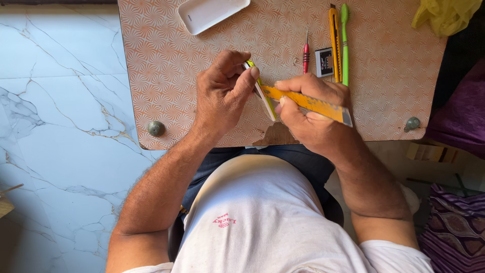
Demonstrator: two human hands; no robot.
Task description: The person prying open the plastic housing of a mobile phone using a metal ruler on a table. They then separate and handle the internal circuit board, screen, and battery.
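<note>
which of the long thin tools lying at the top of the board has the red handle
The small screwdriver, leftmost of the three. Its handle is red with a thin metal shaft; the utility knife beside it is yellow and the stick tool on the right is bright green.

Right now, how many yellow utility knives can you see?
2: one yellow utility knife held in the right hand, the other knife lying on the patterned board beside the green tool.
</note>
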